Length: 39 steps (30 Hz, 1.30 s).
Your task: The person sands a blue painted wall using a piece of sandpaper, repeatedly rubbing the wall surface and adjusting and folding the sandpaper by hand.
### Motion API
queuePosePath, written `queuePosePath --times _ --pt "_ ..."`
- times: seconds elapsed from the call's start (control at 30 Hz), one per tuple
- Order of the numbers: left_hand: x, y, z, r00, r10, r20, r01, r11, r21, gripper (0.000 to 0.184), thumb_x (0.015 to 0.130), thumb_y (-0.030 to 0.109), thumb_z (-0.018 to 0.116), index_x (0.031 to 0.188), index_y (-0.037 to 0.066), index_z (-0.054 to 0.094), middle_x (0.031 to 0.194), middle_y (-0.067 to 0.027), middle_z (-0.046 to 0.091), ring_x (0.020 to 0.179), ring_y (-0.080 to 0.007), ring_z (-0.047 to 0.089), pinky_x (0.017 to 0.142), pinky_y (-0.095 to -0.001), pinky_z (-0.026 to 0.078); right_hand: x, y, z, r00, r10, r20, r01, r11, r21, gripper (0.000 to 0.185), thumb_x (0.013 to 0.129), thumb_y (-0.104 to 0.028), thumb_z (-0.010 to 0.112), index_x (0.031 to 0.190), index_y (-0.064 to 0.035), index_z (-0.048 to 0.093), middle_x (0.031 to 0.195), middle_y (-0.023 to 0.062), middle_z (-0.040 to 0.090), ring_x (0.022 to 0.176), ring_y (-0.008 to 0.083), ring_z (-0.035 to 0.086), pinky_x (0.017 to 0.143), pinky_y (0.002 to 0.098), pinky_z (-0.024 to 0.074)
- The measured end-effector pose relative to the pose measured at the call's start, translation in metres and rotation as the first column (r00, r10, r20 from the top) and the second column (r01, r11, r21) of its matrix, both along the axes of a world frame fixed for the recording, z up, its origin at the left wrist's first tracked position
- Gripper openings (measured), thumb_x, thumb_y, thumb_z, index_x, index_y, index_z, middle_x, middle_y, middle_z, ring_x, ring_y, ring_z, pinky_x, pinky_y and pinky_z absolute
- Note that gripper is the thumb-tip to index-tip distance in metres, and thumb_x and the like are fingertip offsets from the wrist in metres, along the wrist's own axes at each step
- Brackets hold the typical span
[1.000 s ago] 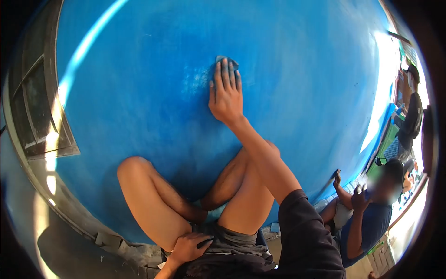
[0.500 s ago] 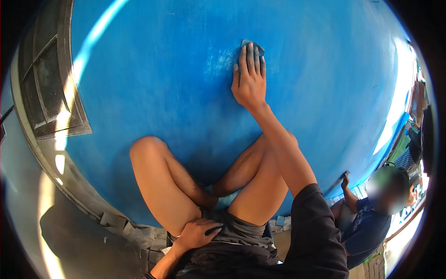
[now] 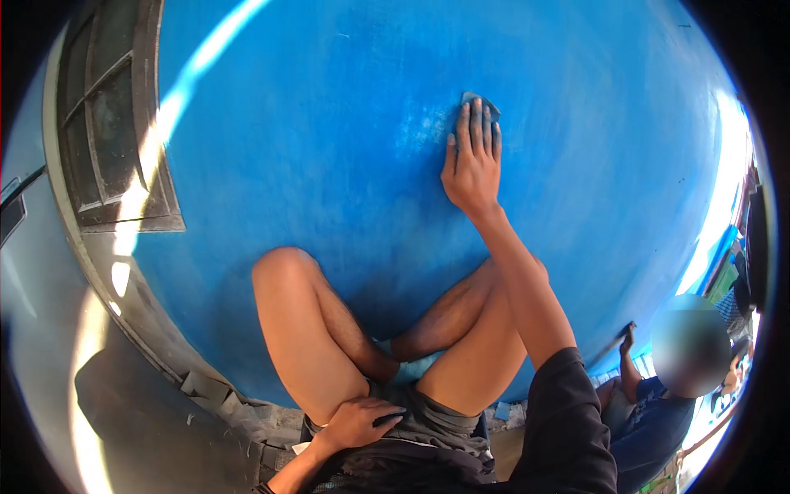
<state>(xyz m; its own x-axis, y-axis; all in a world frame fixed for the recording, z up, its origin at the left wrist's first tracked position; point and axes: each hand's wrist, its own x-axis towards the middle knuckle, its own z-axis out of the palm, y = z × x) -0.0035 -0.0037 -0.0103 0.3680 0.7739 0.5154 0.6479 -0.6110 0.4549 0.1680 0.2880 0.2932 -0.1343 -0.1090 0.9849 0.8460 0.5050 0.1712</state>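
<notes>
My right hand [image 3: 474, 169] lies with its fingers stretched over a small folded piece of grey-blue sandpaper [image 3: 492, 108], pressing it to the blue surface [image 3: 329, 165]. Only the upper edge and a side of the sandpaper show past the fingertips, which are stained dark. Left of that hand is a pale, scuffed patch on the blue. My left hand [image 3: 358, 423] rests on my lap near the top of the left thigh, fingers loosely extended and holding nothing visible. Some of its fingertips look dark too.
A wood-framed window [image 3: 111, 115] is set at the upper left, crossed by a sunlight streak. At lower right another person [image 3: 658, 420] sits close by, a hand [image 3: 629, 338] against the blue surface. Broken blocks [image 3: 218, 395] line its bottom edge. My bent knees are in front.
The whole view has shifted, so the scene sits further right and mostly lower. Against the scuffed patch, my right hand and the sandpaper have barely moved. My left hand stays on my lap.
</notes>
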Motion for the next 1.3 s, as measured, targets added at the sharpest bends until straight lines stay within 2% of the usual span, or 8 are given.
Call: queuePosePath --times 0.7,0.8,0.87,0.93,1.13,1.17,1.27,1.3 --pt "-0.005 -0.001 -0.014 0.999 -0.028 0.018 0.028 0.999 0.019 0.028 0.099 0.035 0.062 0.115 0.015 0.074 0.104 -0.0082 0.074 0.097 -0.0276 0.070 0.086 -0.0397 0.057 0.007 0.001 0.014 0.989 -0.064 0.135 0.065 0.998 -0.006 0.052 0.107 -0.017 0.038 0.155 0.0040 0.036 0.163 0.0218 0.033 0.154 0.0371 0.027 0.125 0.0522 0.0184" --pt "-0.006 0.000 -0.012 1.000 -0.018 0.019 0.018 1.000 0.013 0.026 0.094 0.032 0.069 0.114 0.017 0.076 0.099 -0.0054 0.075 0.086 -0.0247 0.072 0.078 -0.0389 0.059 0.000 -0.002 0.019 0.999 -0.040 -0.018 0.040 0.999 -0.024 0.052 0.107 -0.017 0.039 0.155 0.0031 0.038 0.163 0.0212 0.034 0.153 0.0369 0.029 0.125 0.0513 0.0194" --pt "-0.005 -0.003 -0.011 1.000 -0.017 0.023 0.016 0.999 0.036 0.025 0.094 0.033 0.069 0.114 0.018 0.076 0.097 -0.0052 0.075 0.086 -0.0244 0.072 0.077 -0.0383 0.059 -0.017 -0.004 0.009 0.991 -0.076 0.109 0.072 0.997 0.038 0.053 0.105 -0.019 0.044 0.154 0.0014 0.041 0.162 0.0203 0.036 0.152 0.0361 0.030 0.124 0.0507 0.0202" --pt "-0.005 -0.002 -0.014 0.999 -0.026 0.028 0.024 0.997 0.068 0.024 0.094 0.033 0.069 0.113 0.019 0.077 0.096 -0.0049 0.075 0.085 -0.0242 0.072 0.075 -0.0377 0.060 -0.022 -0.013 0.006 0.902 -0.030 0.431 0.056 0.997 -0.049 0.055 0.102 -0.019 0.048 0.153 0.0015 0.042 0.162 0.0205 0.037 0.152 0.0372 0.030 0.124 0.0524 0.0198" --pt "-0.005 -0.001 -0.011 1.000 -0.004 0.013 0.003 1.000 0.029 0.021 0.094 0.033 0.070 0.107 0.019 0.079 0.096 -0.0033 0.076 0.085 -0.0227 0.072 0.077 -0.0368 0.058 -0.058 -0.017 0.019 0.990 -0.027 0.140 0.023 0.999 0.029 0.054 0.100 -0.017 0.050 0.150 0.0015 0.044 0.159 0.0184 0.041 0.150 0.0368 0.035 0.123 0.0532 0.0226" --pt "-0.004 -0.001 -0.011 1.000 -0.022 0.005 0.022 0.999 0.031 0.021 0.094 0.033 0.070 0.107 0.019 0.079 0.096 -0.0033 0.076 0.085 -0.0227 0.072 0.077 -0.0368 0.058 -0.057 -0.016 0.013 0.956 -0.006 0.293 -0.003 1.000 0.031 0.054 0.100 -0.017 0.050 0.150 0.0008 0.045 0.158 0.0182 0.043 0.149 0.0361 0.036 0.123 0.0528 0.0231" --pt "-0.006 -0.002 -0.007 1.000 -0.020 0.006 0.020 0.998 0.051 0.022 0.094 0.034 0.070 0.106 0.018 0.079 0.096 -0.0045 0.077 0.086 -0.0230 0.072 0.077 -0.0372 0.058 -0.036 -0.011 0.023 0.929 0.054 0.367 -0.056 0.998 -0.007 0.055 0.100 -0.018 0.050 0.151 0.0009 0.043 0.158 0.0192 0.042 0.149 0.0368 0.035 0.123 0.0533 0.0223" --pt "-0.006 -0.003 -0.003 1.000 -0.025 0.014 0.024 1.000 0.016 0.024 0.095 0.034 0.068 0.107 0.016 0.078 0.097 -0.0060 0.076 0.087 -0.0253 0.072 0.078 -0.0380 0.058 -0.031 -0.007 0.025 0.975 0.042 0.219 -0.050 0.998 0.032 0.055 0.100 -0.017 0.050 0.152 0.0004 0.043 0.158 0.0189 0.042 0.149 0.0365 0.036 0.123 0.0534 0.0224"
